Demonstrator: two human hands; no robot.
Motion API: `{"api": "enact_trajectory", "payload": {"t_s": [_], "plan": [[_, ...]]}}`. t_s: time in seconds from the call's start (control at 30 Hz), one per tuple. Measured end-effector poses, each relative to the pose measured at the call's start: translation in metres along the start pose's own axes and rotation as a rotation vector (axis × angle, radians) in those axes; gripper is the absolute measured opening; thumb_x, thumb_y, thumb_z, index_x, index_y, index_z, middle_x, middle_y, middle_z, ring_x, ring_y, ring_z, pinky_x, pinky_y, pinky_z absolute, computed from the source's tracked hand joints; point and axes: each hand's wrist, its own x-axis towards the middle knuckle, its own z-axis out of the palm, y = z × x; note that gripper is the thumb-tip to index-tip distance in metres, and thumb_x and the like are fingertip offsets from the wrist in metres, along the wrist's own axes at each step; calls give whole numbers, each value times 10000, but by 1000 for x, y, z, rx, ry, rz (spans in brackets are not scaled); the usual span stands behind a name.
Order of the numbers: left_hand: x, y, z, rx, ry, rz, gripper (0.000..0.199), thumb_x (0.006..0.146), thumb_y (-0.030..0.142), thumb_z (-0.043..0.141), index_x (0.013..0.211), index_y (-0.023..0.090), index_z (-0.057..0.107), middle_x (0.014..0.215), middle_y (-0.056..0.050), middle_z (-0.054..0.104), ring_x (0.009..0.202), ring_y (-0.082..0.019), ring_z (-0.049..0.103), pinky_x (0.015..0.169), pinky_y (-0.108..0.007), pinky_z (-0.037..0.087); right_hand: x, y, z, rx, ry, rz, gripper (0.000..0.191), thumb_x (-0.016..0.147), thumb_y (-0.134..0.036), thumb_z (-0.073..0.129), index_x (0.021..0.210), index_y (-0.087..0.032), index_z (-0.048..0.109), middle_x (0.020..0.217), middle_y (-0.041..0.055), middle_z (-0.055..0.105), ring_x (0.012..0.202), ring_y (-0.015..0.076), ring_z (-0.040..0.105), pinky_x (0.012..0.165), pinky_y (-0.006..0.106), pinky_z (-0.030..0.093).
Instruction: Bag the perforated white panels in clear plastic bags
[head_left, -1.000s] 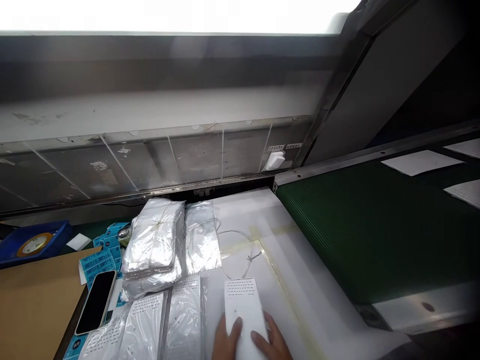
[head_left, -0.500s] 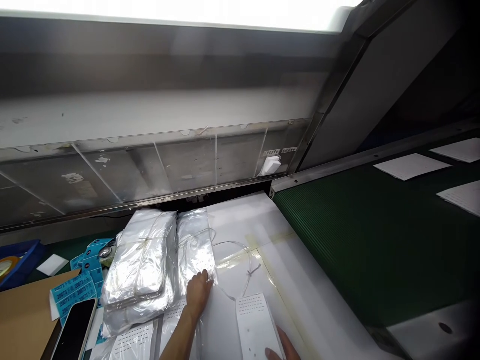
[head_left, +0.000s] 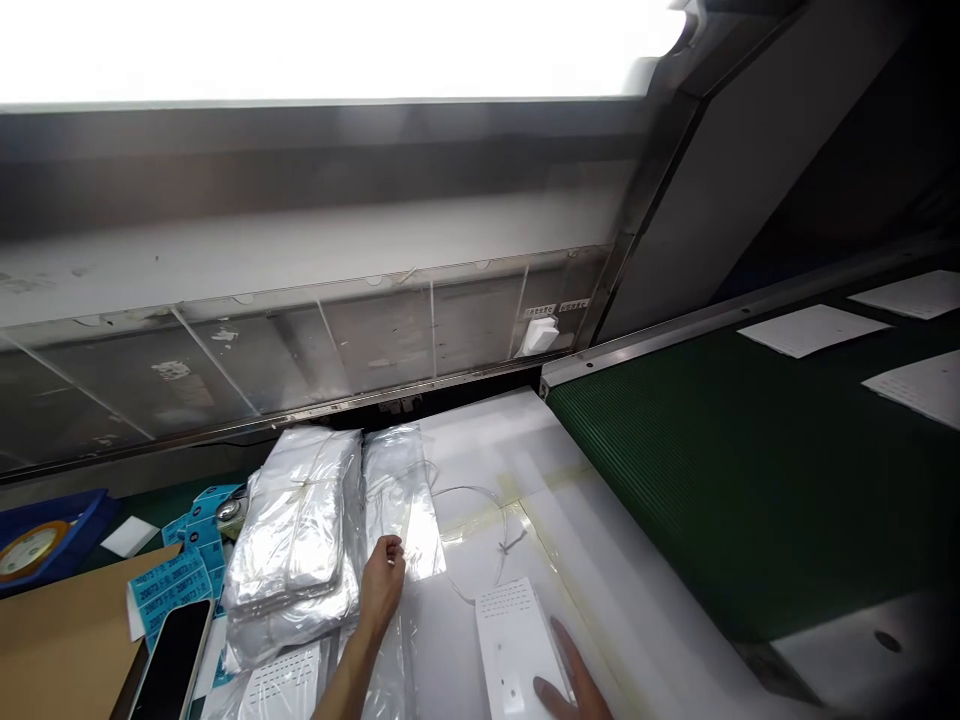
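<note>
My left hand (head_left: 384, 580) is at the lower part of a thin stack of clear plastic bags (head_left: 401, 500), its fingers curled and pinched on the film of a bag. On the white sheet lies a long white casing (head_left: 514, 640) with rows of slots at its far end. Along its right edge is my right hand (head_left: 577, 685), thumb over the casing's face and a finger stretched out beside it, apart from the thumb. Left of the thin stack sits a thick tied bundle of plastic bags (head_left: 292, 520). Another slotted white casing (head_left: 281, 685) shows below that bundle, partly cut off.
A green conveyor belt (head_left: 697, 480) runs along the right, carrying white sheets (head_left: 814, 330). To the left are a phone (head_left: 172, 655), blue labels (head_left: 172, 590), cardboard (head_left: 67, 640) and a blue tray (head_left: 90, 515) with tape. A string (head_left: 502, 520) lies on the white sheet.
My left hand has drawn back slightly to the left on the bag stack, fingers now more curled. The fingers of my right hand have spread apart beside the casing. The view has shifted slightly.
</note>
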Motion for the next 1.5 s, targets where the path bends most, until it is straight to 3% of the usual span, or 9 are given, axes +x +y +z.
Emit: {"api": "enact_trajectory", "payload": {"t_s": [0.1, 0.23, 0.43, 0.6, 0.73, 0.9, 1.17, 1.33, 1.5], "plan": [[-2, 10, -17, -116, 14, -3, 316, 791, 392, 471, 956, 159, 607, 981, -95, 666, 924, -235, 605, 840, -367, 454, -2, -15, -1, -65, -62, -86, 858, 694, -645, 531, 1413, -254, 273, 1480, 40, 307, 1335, 263, 316, 1089, 399, 299], [-13, 31, -37, -256, 12, -10, 427, 770, 503, 514, 957, 142, 644, 900, -92, 681, 854, -244, 611, 790, -381, 481, -12, -44, 2, -154, -67, -132, 571, 728, -621, 490, 1139, -244, 611, 1290, 56, 548, 1212, 308, 467, 1035, 457, 356], [-66, 78, -50, -422, -67, 37, 395, 807, 496, 493, 885, 147, 659, 858, -79, 683, 829, -219, 612, 752, -342, 496, -39, -107, 13, -309, -162, -362, 337, 800, -475, 512, 1016, -248, 637, 1147, 44, 619, 1091, 264, 549, 944, 392, 433], [-134, 100, -32, -670, -271, -50, 273, 763, 417, 614, 788, 147, 641, 769, -48, 676, 716, -162, 595, 720, -290, 469, -71, -143, 33, -438, -197, -547, 302, 750, -482, 604, 959, -266, 641, 1006, 20, 635, 1057, 254, 540, 907, 347, 415], [-175, 90, -12, -825, -250, -161, 303, 647, 435, 722, 660, 157, 603, 591, 8, 599, 582, -120, 529, 581, -239, 420, -92, -140, 38, -544, -276, -595, 210, 791, -451, 579, 870, -267, 639, 890, -5, 610, 866, 181, 577, 759, 262, 433], [-208, 81, -10, -874, -171, -260, 383, 548, 480, 772, 538, 154, 572, 594, -21, 609, 632, -170, 564, 643, -305, 467, -106, -120, 30, -658, -334, -639, 227, 871, -412, 475, 825, -255, 633, 849, -9, 594, 758, 137, 568, 669, 221, 415], [-239, 77, -20, -1429, -289, -530, 322, 572, 350, 798, 634, 175, 534, 520, 60, 454, 504, -81, 455, 541, -233, 363, -99, -115, 6, -755, -200, -655, 288, 911, -395, 368, 819, -248, 598, 844, 5, 582, 722, 152, 561, 640, 266, 426], [-235, 79, -22, -1093, -332, -283, 399, 512, 363, 814, 735, 186, 534, 522, 70, 456, 447, -61, 395, 473, -205, 287, -97, -130, -13, -508, -206, -533, 277, 881, -459, 415, 827, -236, 571, 910, 20, 604, 837, 197, 585, 717, 324, 476], [-224, 83, -24, -505, -58, -128, 480, 623, 569, 658, 859, 151, 634, 478, 63, 450, 440, -97, 382, 437, -219, 268, -123, -146, -46, -32, -299, -334, 297, 778, -509, 559, 839, -226, 489, 970, 38, 573, 785, 220, 606, 623, 354, 537]]}}
